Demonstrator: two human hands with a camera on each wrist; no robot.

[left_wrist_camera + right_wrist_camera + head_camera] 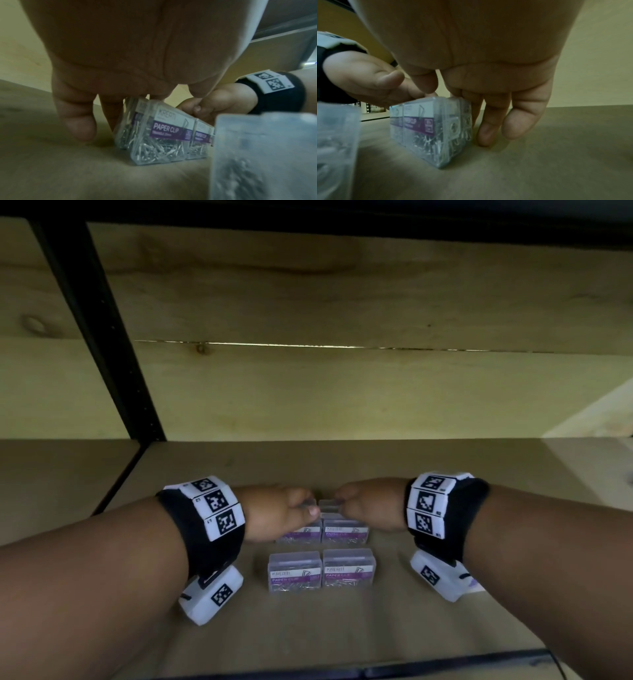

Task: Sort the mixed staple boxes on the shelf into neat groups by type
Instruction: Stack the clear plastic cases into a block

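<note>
Several clear plastic boxes labelled "PAPER CLIP" stand in two columns on the shelf board (445,474). The front pair is the left box (295,571) and the right box (348,568). A middle pair (345,531) stands behind them. My left hand (303,505) pinches the rear left box (130,119), thumb at its front and fingers down behind it. My right hand (342,501) holds the rear right box (464,121) the same way, fingers (488,132) reaching the board. Both rear boxes are mostly hidden by my hands. The two hands nearly meet.
A black metal upright (102,337) rises at the left. Pale wooden boards (342,388) form the back wall. The shelf's dark front edge (411,669) runs along the bottom. A blurred front box (264,155) fills the near right of the left wrist view.
</note>
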